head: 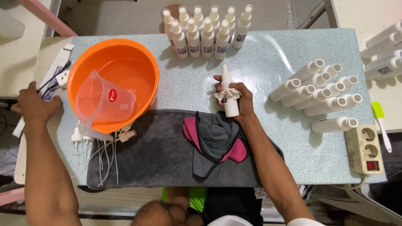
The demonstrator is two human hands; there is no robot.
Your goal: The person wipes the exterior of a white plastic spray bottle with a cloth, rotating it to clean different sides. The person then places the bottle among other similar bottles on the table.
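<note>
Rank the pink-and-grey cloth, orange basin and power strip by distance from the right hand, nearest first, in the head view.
From the right hand:
1. Pink-and-grey cloth, just below the hand.
2. Orange basin, to the left.
3. Power strip, at the table's right edge.

Both forearms are showing bare; a white sleeve edge (307, 222) is appearing at the right upper arm.
</note>
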